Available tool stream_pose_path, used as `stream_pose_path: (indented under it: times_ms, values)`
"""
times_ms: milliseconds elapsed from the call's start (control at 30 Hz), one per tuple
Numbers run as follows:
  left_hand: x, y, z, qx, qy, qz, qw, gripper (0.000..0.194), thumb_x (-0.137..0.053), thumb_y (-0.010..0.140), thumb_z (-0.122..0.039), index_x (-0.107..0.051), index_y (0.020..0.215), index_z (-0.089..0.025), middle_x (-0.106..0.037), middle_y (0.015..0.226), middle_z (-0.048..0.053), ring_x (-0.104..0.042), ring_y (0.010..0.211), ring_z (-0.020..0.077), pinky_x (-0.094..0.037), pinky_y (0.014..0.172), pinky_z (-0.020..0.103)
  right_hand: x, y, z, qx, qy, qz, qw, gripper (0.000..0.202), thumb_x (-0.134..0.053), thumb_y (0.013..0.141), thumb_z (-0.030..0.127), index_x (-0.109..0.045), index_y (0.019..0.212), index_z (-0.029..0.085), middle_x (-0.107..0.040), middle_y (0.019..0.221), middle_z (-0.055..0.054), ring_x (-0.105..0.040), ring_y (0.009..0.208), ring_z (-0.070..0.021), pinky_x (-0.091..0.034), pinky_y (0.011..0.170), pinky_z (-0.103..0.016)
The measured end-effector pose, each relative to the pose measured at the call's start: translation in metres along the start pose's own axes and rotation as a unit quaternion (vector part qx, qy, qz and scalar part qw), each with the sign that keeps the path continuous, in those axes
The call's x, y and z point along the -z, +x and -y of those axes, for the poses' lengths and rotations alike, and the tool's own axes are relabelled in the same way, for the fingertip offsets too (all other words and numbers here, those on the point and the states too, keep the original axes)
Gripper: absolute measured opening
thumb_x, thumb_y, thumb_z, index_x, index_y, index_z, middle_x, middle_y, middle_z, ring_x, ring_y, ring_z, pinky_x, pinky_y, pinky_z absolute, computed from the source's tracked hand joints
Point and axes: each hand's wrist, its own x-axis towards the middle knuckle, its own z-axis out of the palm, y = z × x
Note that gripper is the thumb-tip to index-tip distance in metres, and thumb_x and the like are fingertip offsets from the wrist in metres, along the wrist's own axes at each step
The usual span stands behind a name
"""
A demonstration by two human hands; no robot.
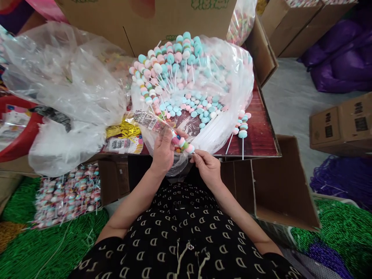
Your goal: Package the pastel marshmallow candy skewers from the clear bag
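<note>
Between my hands is a marshmallow skewer (185, 145) with pink, green and white pieces, lying partly in a small printed clear bag (147, 121). My left hand (164, 150) closes around the bag and the upper part of the skewer. The skewer's lower end points to my right hand (207, 166), whose thumb and fingers pinch its stick, mostly hidden by the fingertips. Just beyond, a large clear plastic bag (232, 66) lies spread on the table, holding many pastel marshmallow skewers (178, 54) and loose blue, pink and white pieces (203, 108).
Two skewers (242, 128) lie at the table's right edge (266, 135). To the left are gold twist ties (124, 130), printed bags (123, 145) and a crumpled plastic bag (78, 73). A tall carton (145, 23) stands behind; an open box (285, 182) sits below right.
</note>
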Motion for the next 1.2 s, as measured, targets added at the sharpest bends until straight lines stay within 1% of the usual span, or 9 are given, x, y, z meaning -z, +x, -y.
stream_pose_path:
  times_ms: [200,433,567,633,733,867,1000,1100,1200]
  values:
    - [0.001,-0.008,0.014,0.038,0.025,0.016,0.999,0.035,-0.077,0.087,-0.054,-0.065,0.1,-0.024,-0.077,0.082,0.0,-0.073,0.073,0.0159,-0.055,0.063,0.028,-0.008,0.0,-0.002,-0.044,0.029,0.005,0.999,0.023,-0.069,0.091,0.041,-0.079,0.096,0.021,-0.071,0.065,0.001,-0.055,0.053,-0.0122,-0.047,0.053,-0.026]
    - [0.009,0.0,-0.011,0.075,-0.017,0.075,0.994,0.049,-0.089,0.075,-0.048,-0.068,0.114,-0.027,-0.079,0.115,0.005,-0.076,0.104,0.0233,-0.061,0.085,0.036,-0.007,0.0,-0.005,-0.076,0.092,0.042,0.992,0.031,-0.068,0.092,0.046,-0.078,0.101,0.019,-0.067,0.064,0.002,-0.046,0.047,-0.0088,-0.042,0.048,-0.025]
    - [0.006,0.008,-0.018,0.04,-0.017,0.057,0.997,0.037,-0.083,0.083,-0.048,-0.071,0.108,-0.024,-0.08,0.09,0.002,-0.077,0.101,0.0229,-0.06,0.096,0.039,-0.009,0.0,-0.007,-0.057,0.078,0.057,0.994,0.032,-0.068,0.092,0.049,-0.078,0.101,0.02,-0.064,0.061,0.003,-0.046,0.048,-0.0095,-0.043,0.05,-0.025]
    - [0.003,0.006,-0.01,0.044,-0.007,0.049,0.998,0.032,-0.081,0.085,-0.048,-0.07,0.102,-0.023,-0.076,0.077,0.0,-0.078,0.096,0.0222,-0.061,0.094,0.04,-0.012,0.001,-0.006,-0.047,0.068,0.057,0.995,0.032,-0.066,0.094,0.049,-0.079,0.103,0.021,-0.063,0.06,0.003,-0.047,0.05,-0.01,-0.043,0.051,-0.025]
    - [0.0,-0.005,0.005,0.078,0.0,0.059,0.995,0.035,-0.081,0.084,-0.052,-0.067,0.1,-0.024,-0.075,0.077,0.0,-0.078,0.094,0.0228,-0.062,0.087,0.038,-0.018,0.002,-0.003,-0.046,0.066,0.053,0.995,0.034,-0.063,0.096,0.052,-0.079,0.102,0.022,-0.061,0.06,0.003,-0.047,0.05,-0.0104,-0.043,0.051,-0.025]
    - [0.009,-0.014,0.007,0.129,0.003,0.096,0.987,0.048,-0.086,0.078,-0.056,-0.068,0.109,-0.024,-0.079,0.099,0.006,-0.076,0.102,0.0243,-0.062,0.08,0.035,-0.019,0.003,-0.002,-0.071,0.106,0.064,0.99,0.039,-0.063,0.095,0.058,-0.077,0.101,0.023,-0.06,0.058,0.004,-0.044,0.047,-0.0096,-0.041,0.048,-0.025]
    - [0.019,-0.003,-0.016,0.053,-0.034,0.102,0.993,0.059,-0.086,0.075,-0.062,-0.068,0.121,-0.029,-0.074,0.131,0.008,-0.072,0.12,0.0261,-0.06,0.096,0.038,-0.011,0.002,-0.009,-0.108,0.159,0.114,0.975,0.043,-0.065,0.093,0.062,-0.076,0.099,0.021,-0.055,0.052,0.006,-0.039,0.042,-0.0079,-0.034,0.043,-0.022]
    - [0.017,0.007,-0.026,0.027,-0.029,0.071,0.997,0.046,-0.082,0.082,-0.055,-0.07,0.117,-0.027,-0.079,0.105,0.004,-0.075,0.11,0.0231,-0.058,0.101,0.04,-0.006,0.001,-0.011,-0.137,0.176,0.174,0.959,0.045,-0.065,0.093,0.063,-0.076,0.095,0.02,-0.05,0.048,0.008,-0.034,0.04,-0.0072,-0.029,0.042,-0.022]
    - [0.009,0.006,-0.021,0.036,-0.017,0.048,0.998,0.031,-0.081,0.085,-0.049,-0.069,0.097,-0.023,-0.068,0.071,-0.002,-0.077,0.09,0.0201,-0.06,0.096,0.039,-0.006,-0.001,-0.009,-0.127,0.147,0.177,0.965,0.045,-0.063,0.094,0.062,-0.076,0.093,0.019,-0.044,0.047,0.009,-0.034,0.041,-0.0078,-0.031,0.044,-0.023]
